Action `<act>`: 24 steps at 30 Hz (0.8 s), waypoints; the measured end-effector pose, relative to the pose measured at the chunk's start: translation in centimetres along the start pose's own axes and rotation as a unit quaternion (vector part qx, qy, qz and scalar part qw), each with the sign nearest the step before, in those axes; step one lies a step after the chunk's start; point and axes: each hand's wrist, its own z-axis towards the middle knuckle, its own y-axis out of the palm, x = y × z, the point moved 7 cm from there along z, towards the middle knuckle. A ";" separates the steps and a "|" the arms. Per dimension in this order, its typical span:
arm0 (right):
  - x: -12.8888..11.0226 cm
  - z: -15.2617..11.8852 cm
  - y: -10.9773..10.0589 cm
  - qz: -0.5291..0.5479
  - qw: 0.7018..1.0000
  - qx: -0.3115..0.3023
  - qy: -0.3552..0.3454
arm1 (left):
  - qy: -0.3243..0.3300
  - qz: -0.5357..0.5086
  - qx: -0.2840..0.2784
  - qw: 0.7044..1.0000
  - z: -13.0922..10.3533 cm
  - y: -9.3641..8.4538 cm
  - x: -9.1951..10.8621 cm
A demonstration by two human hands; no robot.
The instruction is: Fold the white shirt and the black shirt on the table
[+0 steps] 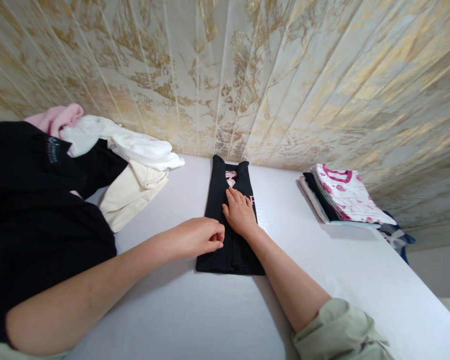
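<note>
A black garment (219, 200), folded into a long narrow shape with a pink print near its top, lies on the white table (165, 310) in front of me. My right hand (240, 212) rests on its upper middle, palm down with the fingers stretched out flat. Just left of it, my left hand (202, 236) hovers over or touches the garment's left edge; I cannot tell which. Its fingers are curled in, and whatever they may hold is hidden.
Unfolded black clothing (41, 230) is heaped at the left, with white (142, 147), cream (135, 192) and pink pieces (58, 117) behind it. A stack of folded clothes (345, 195) sits near the right edge. A gold-patterned curtain (195, 90) hangs along the back.
</note>
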 end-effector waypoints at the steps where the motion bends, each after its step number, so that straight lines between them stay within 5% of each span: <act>1: 0.0 0.0 0.0 0.001 1.000 0.000 0.000 | 0.007 -0.010 -0.009 1.000 0.0 0.3 0.2; 7: 0.0 0.0 0.0 0.002 1.000 -0.004 0.004 | 0.015 -0.077 -0.165 0.983 -0.9 3.5 1.8; 13: 0.1 0.1 0.0 0.003 1.000 -0.004 0.005 | 0.057 0.023 0.021 0.998 0.2 2.5 2.9; 18: 0.1 0.1 0.0 0.004 1.000 0.002 0.002 | 0.075 0.088 0.018 0.993 0.4 3.9 3.3; 24: 0.2 0.2 0.0 0.002 1.000 -0.001 -0.001 | 0.132 0.051 0.078 0.987 0.7 3.4 4.0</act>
